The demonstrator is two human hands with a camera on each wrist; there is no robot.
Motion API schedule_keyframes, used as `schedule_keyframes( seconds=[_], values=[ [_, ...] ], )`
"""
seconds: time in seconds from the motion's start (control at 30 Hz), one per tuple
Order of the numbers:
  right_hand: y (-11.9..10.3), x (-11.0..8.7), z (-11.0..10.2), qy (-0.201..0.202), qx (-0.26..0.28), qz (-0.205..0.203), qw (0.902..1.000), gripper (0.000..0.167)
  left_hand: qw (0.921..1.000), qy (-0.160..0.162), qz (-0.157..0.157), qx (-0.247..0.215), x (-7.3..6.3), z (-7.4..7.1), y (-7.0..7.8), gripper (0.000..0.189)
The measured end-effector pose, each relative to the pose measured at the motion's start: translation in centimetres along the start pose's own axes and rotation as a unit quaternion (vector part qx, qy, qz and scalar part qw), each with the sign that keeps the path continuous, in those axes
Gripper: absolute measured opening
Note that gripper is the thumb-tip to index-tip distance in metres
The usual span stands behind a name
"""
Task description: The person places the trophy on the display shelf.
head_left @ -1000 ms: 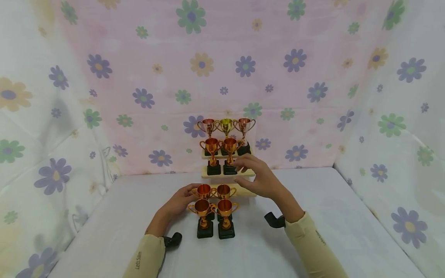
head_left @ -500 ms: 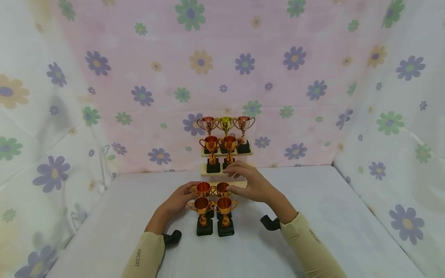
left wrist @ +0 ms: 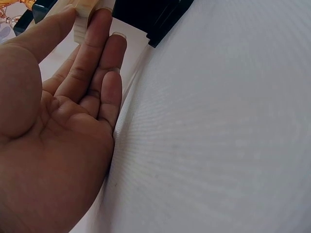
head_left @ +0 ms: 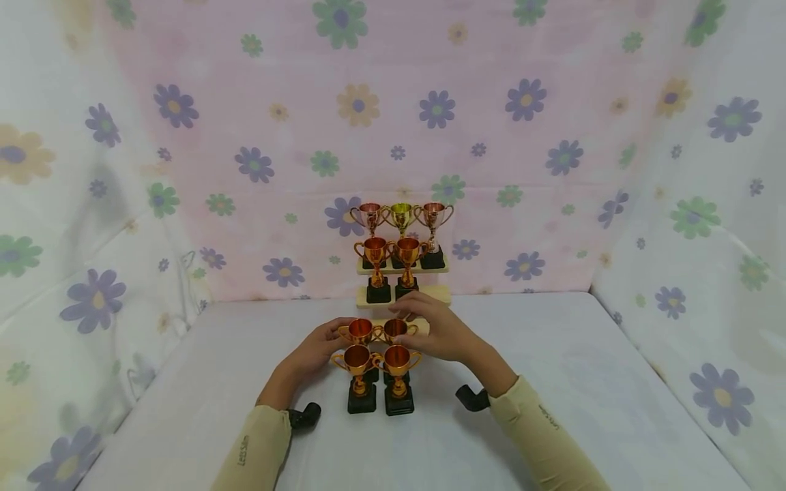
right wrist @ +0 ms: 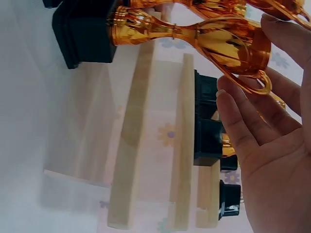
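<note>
The orange-gold trophy cup (head_left: 394, 330) at the back right of a group of four stands upright on the white tabletop (head_left: 528, 423), long axis vertical, mouth up, handles out to left and right. My right hand (head_left: 439, 331) is around its right handle, thumb in front and fingers behind, loosely extended and not closed; whether they touch it, I cannot tell. My left hand (head_left: 316, 349) pinches the left end of the lowest step (left wrist: 85, 10) of a tiered wooden stand (head_left: 439, 294). The stand's middle step carries two more orange-gold trophies (head_left: 375, 252); the top carries a yellow-gold trophy (head_left: 402, 216) between two rose-toned ones (head_left: 433, 215). Beside my cup stands the back-left trophy (head_left: 359, 330); the front pair (head_left: 357, 361) hides part of both bases from me.
</note>
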State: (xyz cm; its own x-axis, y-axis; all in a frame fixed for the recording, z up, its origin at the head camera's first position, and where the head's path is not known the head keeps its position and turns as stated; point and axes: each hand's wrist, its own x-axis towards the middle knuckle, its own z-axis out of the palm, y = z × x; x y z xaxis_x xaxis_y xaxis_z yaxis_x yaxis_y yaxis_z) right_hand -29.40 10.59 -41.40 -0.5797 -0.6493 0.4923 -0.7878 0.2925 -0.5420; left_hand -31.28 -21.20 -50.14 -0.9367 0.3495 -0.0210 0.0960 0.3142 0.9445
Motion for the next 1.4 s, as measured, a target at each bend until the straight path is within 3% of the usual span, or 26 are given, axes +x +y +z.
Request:
schedule_keyframes(
  seconds=[0.4,0.8,1.13,1.4],
  values=[
    [0.32,-0.1,0.44,-0.026,0.0,0.026,0.9993,0.043,0.9998,-0.01,-0.004,-0.019,0.15,0.08,-0.08,0.046],
    [0.56,-0.05,0.37,-0.038,-0.002,0.018,0.9991,0.044,0.9997,-0.018,0.007,-0.017,-0.19,0.03,0.26,0.048],
    [0.45,-0.26,0.3,-0.044,-0.007,0.022,0.9988,0.047,0.9996,-0.021,0.007,-0.019,-0.18,-0.05,-0.29,0.049],
    [0.39,-0.14,-0.27,-0.031,-0.01,0.008,0.9995,0.048,1.0,-0.005,-0.005,-0.004,-0.15,-0.1,-0.02,0.048]
  ],
)
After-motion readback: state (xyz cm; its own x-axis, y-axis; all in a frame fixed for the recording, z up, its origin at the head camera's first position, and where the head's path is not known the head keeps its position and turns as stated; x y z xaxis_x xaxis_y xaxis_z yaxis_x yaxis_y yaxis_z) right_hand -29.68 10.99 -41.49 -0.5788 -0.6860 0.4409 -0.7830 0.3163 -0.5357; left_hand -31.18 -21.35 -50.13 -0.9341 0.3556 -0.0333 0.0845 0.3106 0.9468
